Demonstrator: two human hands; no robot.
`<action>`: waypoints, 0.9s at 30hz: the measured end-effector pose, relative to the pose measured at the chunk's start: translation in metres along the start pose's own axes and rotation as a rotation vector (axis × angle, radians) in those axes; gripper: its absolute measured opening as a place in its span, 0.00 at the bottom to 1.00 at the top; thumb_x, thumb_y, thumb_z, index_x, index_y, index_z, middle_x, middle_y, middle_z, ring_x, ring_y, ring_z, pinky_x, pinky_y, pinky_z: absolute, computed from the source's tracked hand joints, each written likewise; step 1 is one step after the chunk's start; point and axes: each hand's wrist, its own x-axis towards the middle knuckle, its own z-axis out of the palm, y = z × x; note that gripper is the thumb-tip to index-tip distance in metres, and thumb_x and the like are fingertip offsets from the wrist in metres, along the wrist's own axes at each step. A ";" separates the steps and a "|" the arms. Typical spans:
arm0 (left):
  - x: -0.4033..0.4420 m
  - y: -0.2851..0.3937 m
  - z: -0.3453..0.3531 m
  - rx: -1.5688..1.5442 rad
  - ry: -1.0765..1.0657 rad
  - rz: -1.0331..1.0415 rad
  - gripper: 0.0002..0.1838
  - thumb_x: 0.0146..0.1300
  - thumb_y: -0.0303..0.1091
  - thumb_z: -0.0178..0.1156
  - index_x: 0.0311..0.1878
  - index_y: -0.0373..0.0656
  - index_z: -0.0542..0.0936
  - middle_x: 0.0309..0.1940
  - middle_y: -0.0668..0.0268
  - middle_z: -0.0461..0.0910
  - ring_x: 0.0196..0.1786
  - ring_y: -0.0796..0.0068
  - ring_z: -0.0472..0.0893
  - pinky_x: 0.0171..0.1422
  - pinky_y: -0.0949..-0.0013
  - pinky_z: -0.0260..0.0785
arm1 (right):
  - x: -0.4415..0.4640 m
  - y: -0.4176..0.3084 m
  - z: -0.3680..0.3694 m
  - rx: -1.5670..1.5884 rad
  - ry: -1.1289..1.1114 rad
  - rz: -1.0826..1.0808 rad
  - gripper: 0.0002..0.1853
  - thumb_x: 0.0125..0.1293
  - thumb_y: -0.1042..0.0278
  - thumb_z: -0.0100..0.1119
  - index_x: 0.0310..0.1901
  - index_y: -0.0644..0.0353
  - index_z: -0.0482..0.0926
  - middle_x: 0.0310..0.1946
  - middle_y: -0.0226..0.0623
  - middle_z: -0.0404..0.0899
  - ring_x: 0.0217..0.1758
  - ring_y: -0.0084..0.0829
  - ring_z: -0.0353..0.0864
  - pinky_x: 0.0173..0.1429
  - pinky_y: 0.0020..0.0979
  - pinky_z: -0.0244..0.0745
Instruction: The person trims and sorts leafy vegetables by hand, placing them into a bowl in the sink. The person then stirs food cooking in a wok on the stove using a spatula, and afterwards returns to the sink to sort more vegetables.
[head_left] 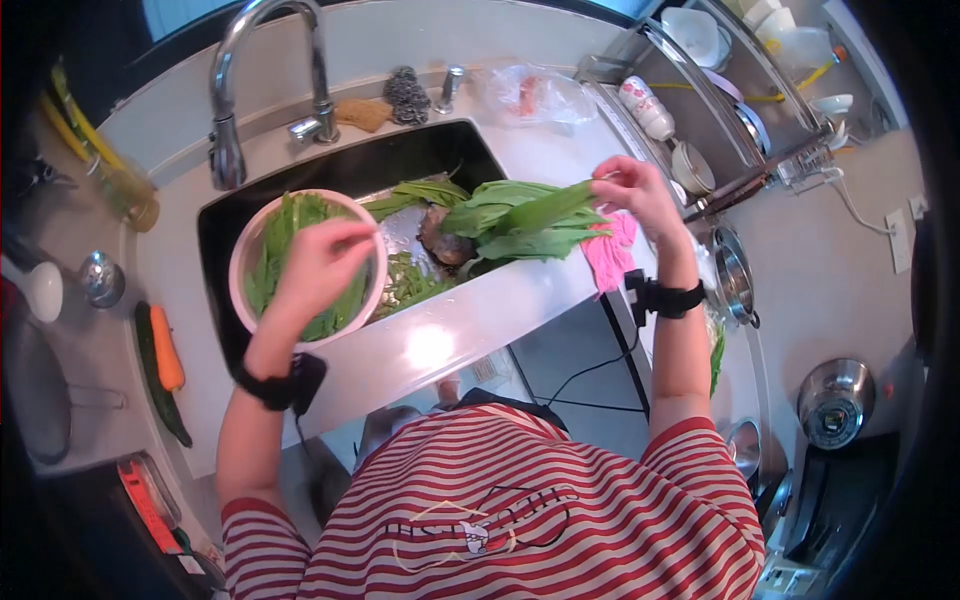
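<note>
My right hand [642, 200] pinches the tip of a long green leaf [552, 208] at the sink's right side. That leaf lies over a bunch of leafy greens [525, 243], whose stem ends point into the sink. Over a pink basin [238, 275] hovers my left hand [325, 262], its fingertips pressed together; whatever they may hold is hidden. Leaf pieces [280, 240] fill much of the basin, which sits in the left part of the dark sink [405, 155]. More torn greens [405, 283] lie on the sink bottom beside it.
The faucet [226, 150] arches over the sink's left side. A sponge [362, 115] and steel scrubber [407, 96] sit behind it. A pink cloth [610, 255] is at the right. A carrot [166, 348] and cucumber [160, 375] lie left; a dish rack [700, 110] stands right.
</note>
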 end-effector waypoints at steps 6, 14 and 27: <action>0.022 0.019 0.047 0.016 0.159 0.304 0.06 0.47 0.25 0.63 0.32 0.38 0.80 0.29 0.64 0.77 0.29 0.77 0.76 0.30 0.78 0.67 | 0.022 -0.026 0.150 0.268 -0.208 -0.144 0.06 0.55 0.72 0.62 0.28 0.61 0.75 0.21 0.27 0.77 0.23 0.14 0.74 0.24 0.16 0.68; -0.012 -0.005 0.023 -0.107 0.364 0.241 0.05 0.48 0.23 0.62 0.31 0.36 0.81 0.29 0.64 0.79 0.31 0.77 0.77 0.31 0.78 0.67 | 0.022 -0.036 0.208 0.649 -0.341 0.086 0.05 0.57 0.71 0.59 0.34 0.62 0.77 0.27 0.31 0.78 0.27 0.22 0.79 0.31 0.20 0.77; -0.022 -0.006 0.000 0.285 0.519 0.437 0.04 0.45 0.21 0.60 0.26 0.37 0.78 0.24 0.62 0.73 0.29 0.63 0.74 0.32 0.68 0.67 | 0.020 -0.061 0.241 0.633 -0.418 0.022 0.05 0.54 0.74 0.61 0.31 0.62 0.74 0.27 0.30 0.77 0.27 0.18 0.76 0.31 0.19 0.76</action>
